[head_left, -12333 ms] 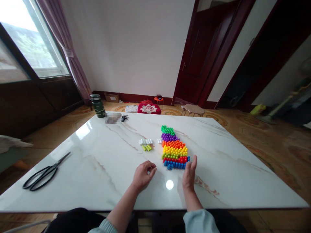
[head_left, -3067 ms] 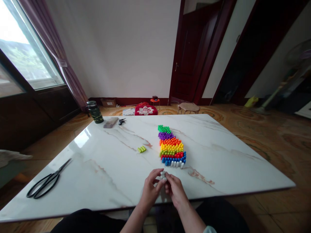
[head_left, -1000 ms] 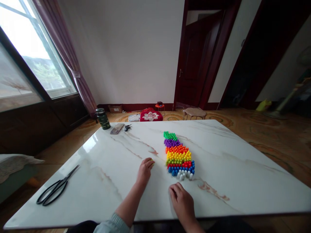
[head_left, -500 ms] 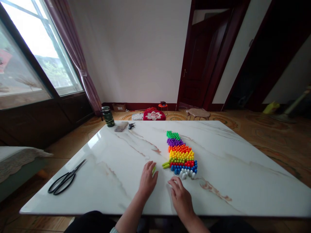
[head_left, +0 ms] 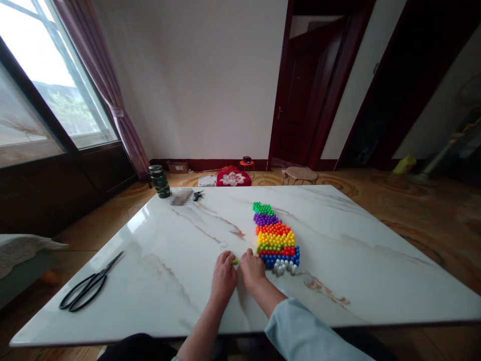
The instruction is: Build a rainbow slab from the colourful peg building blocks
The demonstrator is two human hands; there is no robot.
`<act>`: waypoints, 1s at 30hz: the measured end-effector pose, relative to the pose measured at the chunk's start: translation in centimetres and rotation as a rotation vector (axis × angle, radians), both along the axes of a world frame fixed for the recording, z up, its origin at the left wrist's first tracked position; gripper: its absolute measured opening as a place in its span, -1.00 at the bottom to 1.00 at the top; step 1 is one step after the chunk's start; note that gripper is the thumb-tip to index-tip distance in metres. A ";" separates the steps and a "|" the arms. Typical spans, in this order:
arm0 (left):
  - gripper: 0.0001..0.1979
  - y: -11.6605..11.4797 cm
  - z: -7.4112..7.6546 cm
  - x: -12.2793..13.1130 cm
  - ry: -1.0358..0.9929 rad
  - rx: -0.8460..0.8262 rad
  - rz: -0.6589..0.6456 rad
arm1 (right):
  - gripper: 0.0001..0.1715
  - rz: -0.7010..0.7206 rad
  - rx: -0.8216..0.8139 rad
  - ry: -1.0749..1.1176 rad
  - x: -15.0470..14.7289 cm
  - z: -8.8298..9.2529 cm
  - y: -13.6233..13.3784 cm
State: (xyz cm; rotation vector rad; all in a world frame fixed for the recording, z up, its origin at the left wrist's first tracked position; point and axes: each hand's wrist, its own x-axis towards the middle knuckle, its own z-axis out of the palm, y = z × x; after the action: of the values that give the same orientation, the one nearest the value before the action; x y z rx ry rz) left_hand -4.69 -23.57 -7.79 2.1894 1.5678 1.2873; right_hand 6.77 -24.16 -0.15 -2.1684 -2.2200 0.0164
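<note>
My left hand [head_left: 223, 277] is closed above the tabletop, with a yellow-green elongated bead piece [head_left: 235, 261] poking out at its fingertips. Close beside it on the right, my right hand [head_left: 253, 268] has its fingers bent together and pointing down at the left edge of the bead block. What those fingers hold, if anything, is hidden. The block is made of rounded beads in coloured bands: green [head_left: 263, 208], purple [head_left: 266, 219], orange [head_left: 274, 229], yellow [head_left: 277, 239], yellow-green [head_left: 272, 247], red [head_left: 287, 251], blue [head_left: 276, 260] and white [head_left: 284, 266].
Black-handled scissors [head_left: 92, 283] lie on the left of the marble-patterned table [head_left: 361, 281]. At the far left edge stand a green camouflage bottle [head_left: 160, 181], a blurred-out item [head_left: 181, 197] and a small dark tool [head_left: 197, 195]. A stool [head_left: 300, 174] is beyond the table.
My right hand has moved left and forward, from below the block to its left edge, covering the yellow-green pieces that stuck out there. The left hand's fingers have drawn in; the view has shifted slightly.
</note>
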 end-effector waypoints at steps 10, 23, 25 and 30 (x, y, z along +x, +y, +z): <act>-0.63 0.1 -0.4 0.0 0.015 -0.022 0.006 | -0.90 0.165 0.141 0.539 2.9 1.1 -4.1; -0.65 0.0 -0.1 0.1 0.079 0.029 -0.016 | -0.71 -0.188 0.555 0.787 22.1 2.5 0.6; -0.66 0.0 -0.2 0.2 0.086 0.034 -0.013 | -0.72 -0.154 0.522 0.722 23.6 1.5 1.3; -0.66 0.1 -0.3 0.1 0.091 0.033 -0.012 | -0.72 -0.120 0.438 0.659 24.7 -1.4 2.2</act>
State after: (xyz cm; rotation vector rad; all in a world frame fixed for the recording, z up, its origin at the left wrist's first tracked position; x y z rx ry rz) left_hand -4.57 -23.47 -8.10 2.3046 1.5739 1.2358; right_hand 31.43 -21.98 -1.55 -1.7213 -1.5535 0.1917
